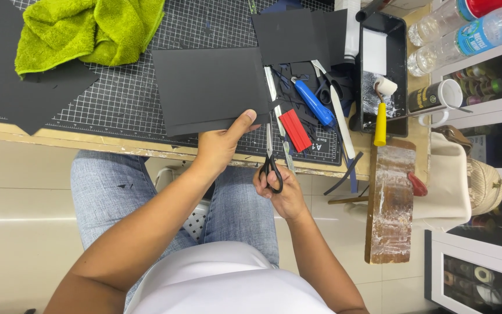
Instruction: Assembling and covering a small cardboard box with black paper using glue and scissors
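Left hand (221, 145) grips black card (210, 90) — right hand (280, 189), scissors (271, 163).

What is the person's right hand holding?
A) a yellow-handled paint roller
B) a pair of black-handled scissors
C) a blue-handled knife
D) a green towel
B: the right hand has its fingers through the loops of the black-handled scissors, whose blades point up along the edge of the black sheet held by the left hand.

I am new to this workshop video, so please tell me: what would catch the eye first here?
First, the bright green towel, bunched at the top left of the cutting mat. Then, at the centre, the left hand holds a black sheet while the right hand grips black-handled scissors at its edge.
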